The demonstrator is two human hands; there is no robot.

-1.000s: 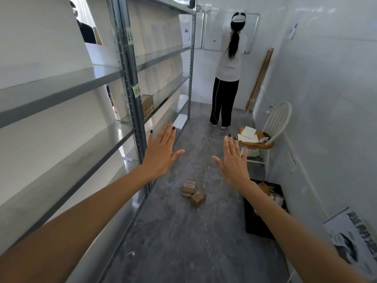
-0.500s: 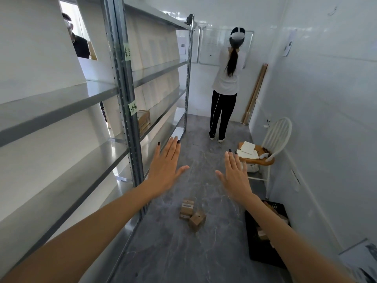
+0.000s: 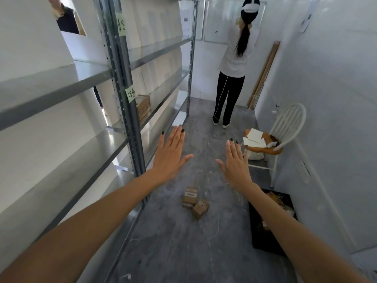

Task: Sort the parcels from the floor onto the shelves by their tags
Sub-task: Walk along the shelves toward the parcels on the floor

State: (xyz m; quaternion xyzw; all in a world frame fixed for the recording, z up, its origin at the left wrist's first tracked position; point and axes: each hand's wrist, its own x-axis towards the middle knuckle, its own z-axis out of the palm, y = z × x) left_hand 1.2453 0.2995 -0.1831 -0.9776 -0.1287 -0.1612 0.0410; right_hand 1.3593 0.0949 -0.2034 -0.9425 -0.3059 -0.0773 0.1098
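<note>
Both hands are stretched forward in mid-air, backs up, fingers straight and held together, thumbs out, gripping nothing. The left hand (image 3: 170, 154) hangs just beside the rack's front upright (image 3: 122, 88); the right hand (image 3: 234, 162) is level with it, an open gap of floor showing between them; neither touches anything.

Two small cardboard parcels (image 3: 190, 198) lie on the grey floor (image 3: 173, 252) below that gap, close against each other. The farther one shows a pale label whose print is too small to read; the nearer one is turned at an angle.

The metal shelves (image 3: 61, 86) run along the left side and are cut off by the frame's edge. One more carton (image 3: 143, 106) sits on a middle shelf, its near side hidden behind the upright. Two green tags (image 3: 130, 94) are stuck to that upright, one high and one lower; both carry handwritten characters that are hard to make out.

A black crate (image 3: 261, 242) stands by the right wall; the right forearm crosses it, so only scraps of brown and pale contents show. Past it is a white chair (image 3: 289, 121) with a wooden seat holding loose papers (image 3: 254, 136); something pale lies under the seat, partly masked by the right hand's fingers.

A person (image 3: 232, 58) stands at the far end, back turned; a second figure (image 3: 65, 19) shows through a gap behind the shelves at top left, mostly hidden by white panels and the frame's edge. Wooden strips (image 3: 265, 72) lean in the far right corner.
</note>
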